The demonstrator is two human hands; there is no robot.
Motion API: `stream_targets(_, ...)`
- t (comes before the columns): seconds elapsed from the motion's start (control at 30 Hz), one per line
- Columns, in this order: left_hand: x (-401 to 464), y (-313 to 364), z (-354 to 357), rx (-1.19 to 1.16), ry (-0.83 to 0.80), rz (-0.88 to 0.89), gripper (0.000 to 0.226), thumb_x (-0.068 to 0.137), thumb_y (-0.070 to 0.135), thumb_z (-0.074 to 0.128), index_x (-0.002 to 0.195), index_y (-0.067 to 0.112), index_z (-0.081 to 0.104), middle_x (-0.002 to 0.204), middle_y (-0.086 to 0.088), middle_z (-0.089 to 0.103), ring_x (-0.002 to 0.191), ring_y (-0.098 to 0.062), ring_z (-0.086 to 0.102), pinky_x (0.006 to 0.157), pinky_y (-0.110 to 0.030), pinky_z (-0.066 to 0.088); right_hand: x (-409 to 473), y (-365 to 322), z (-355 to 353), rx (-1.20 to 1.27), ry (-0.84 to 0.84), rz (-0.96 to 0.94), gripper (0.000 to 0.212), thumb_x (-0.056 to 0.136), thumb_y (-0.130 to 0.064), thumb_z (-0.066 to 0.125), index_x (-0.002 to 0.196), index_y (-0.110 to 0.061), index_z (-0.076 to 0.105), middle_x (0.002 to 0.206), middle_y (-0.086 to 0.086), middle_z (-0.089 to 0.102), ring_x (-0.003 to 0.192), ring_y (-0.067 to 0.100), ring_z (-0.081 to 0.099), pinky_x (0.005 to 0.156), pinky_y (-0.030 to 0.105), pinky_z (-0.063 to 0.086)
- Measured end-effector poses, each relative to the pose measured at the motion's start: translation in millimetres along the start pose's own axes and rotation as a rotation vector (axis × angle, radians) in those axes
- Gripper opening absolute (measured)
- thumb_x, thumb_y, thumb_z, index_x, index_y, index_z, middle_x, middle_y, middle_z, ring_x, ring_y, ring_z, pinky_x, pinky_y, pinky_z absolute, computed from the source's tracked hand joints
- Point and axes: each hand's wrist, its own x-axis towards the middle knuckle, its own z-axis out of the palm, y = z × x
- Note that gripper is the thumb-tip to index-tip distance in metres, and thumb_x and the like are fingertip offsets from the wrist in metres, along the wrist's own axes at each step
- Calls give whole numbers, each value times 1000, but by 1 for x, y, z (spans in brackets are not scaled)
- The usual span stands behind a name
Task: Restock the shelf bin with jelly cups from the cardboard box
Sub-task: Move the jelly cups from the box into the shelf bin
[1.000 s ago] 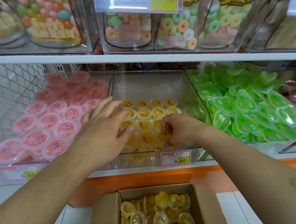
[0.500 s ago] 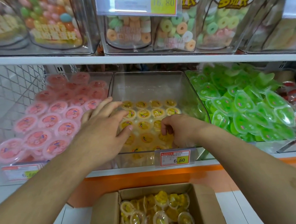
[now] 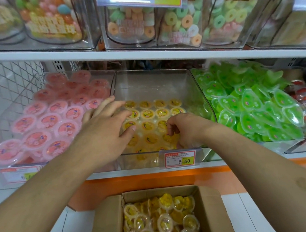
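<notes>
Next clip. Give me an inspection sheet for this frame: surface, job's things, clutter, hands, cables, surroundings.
Surface: white shelf above; orange ledge below the bins.
Job's things: clear shelf bin part-filled with yellow jelly cups laid flat in rows; open cardboard box holding more, jumbled.
Clutter: nothing seen.
Hands: left hand open, fingers spread over the cups; right hand curled, fingertips at a cup near the front.
Cables: nothing seen.
Surroundings: pink cups left, green cups right, ring-candy jars above, price tag.
</notes>
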Motion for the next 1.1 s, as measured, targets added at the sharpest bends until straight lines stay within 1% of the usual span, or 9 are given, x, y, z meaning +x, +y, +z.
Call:
stream_targets(0.1,-2,2,-4,-22,11,9,50,103,56,44,149,37,48,168,15,22,158,-7,2,124,-42,3,-3,-2,-6,110,35,-34,28,81,-14,85,101,-28,69,101,-4,65,93,18,64,82,33,57)
stream_targets(0.33,-32,13,-10,-118,68,76,52,102,57,46,150,37,48,167,16,25,157,-6,6,123,-39,4,-51,-13,-16,428,245,-123,20,82,-26,88,94,-29,72,93,-4,68,84,17,67,80,30,56)
stream_targets(0.43,-58,20,-11,-184,86,132,55,99,62,44,147,38,51,162,19,33,154,-7,19,125,-47,19,-84,-16,-10,487,293,-221,21,82,-26,88,96,-29,73,96,-4,69,88,12,66,73,24,51)
stream_targets(0.5,-77,28,-9,-251,98,160,52,98,62,50,143,36,56,152,22,42,143,-2,33,118,-34,30,-105,-19,0,544,304,-275,21,82,-24,88,96,-27,73,94,-7,70,87,8,65,72,17,47)
stream_targets(0.57,-98,37,3,-341,55,150,48,96,58,56,137,34,60,139,23,49,129,4,43,105,-18,33,-124,-23,16,588,269,-311,18,84,-20,87,96,-22,74,92,-6,71,83,6,65,70,13,46)
stream_targets(0.8,-147,37,93,-284,-285,-6,43,91,65,59,125,41,62,117,23,59,102,-1,60,87,-33,55,-134,2,114,239,-81,-103,29,85,-34,83,111,-31,71,100,-12,69,92,11,65,83,29,56)
stream_targets(0.93,-156,17,147,-279,-389,-93,43,89,58,69,126,37,67,112,20,63,92,1,60,76,-16,47,-124,23,155,166,-165,-24,49,91,-38,76,137,-34,60,127,-12,65,107,10,60,79,18,44)
stream_targets(1.0,-155,11,172,-340,-470,-155,45,89,48,76,130,34,65,121,14,64,94,0,60,78,-14,49,-110,34,177,213,-181,11,62,88,-36,78,145,-35,54,138,-10,60,121,12,57,93,19,43)
stream_targets(1.1,-152,5,201,-403,-586,-222,60,84,49,80,139,36,58,132,13,61,106,-6,64,90,-33,58,-87,46,208,296,-193,75,80,78,-42,83,150,-45,46,150,-9,48,140,15,46,116,32,41)
